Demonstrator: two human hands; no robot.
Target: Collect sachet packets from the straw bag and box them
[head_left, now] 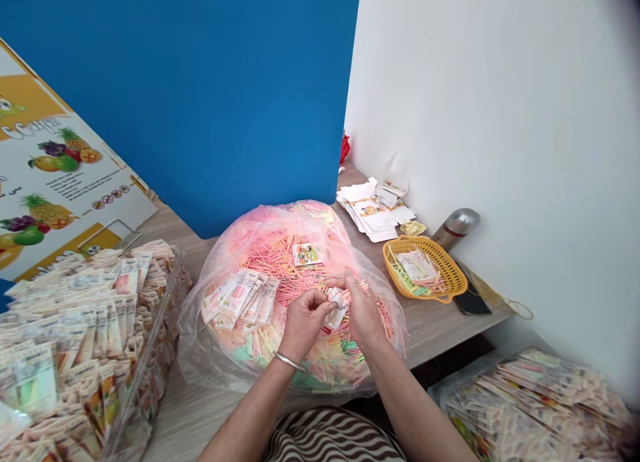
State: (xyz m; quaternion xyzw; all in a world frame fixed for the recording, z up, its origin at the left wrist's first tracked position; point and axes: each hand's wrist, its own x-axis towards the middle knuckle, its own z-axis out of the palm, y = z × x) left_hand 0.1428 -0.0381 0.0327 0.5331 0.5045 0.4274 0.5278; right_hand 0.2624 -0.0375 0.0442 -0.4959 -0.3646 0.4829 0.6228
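My left hand (304, 322) and my right hand (361, 309) meet above a large clear plastic bag (195, 335) on the desk. Both pinch a small printed paper packet (337, 307) between their fingertips. The bag holds a heap of thin pink, yellow and green sticks (273, 265), with a loose bundle of similar packets (240, 301) lying on them just left of my hands. A small picture card (307, 254) rests farther up the heap. My left wrist wears a metal bangle (289, 361).
A transparent bin of packed sachets (85, 342) fills the left, and another pile (535, 409) sits low right. On the desk stand a yellow basket (425, 269), paper stacks (375, 209), a steel flask (455, 229) and a phone (471, 299), before blue and white partitions.
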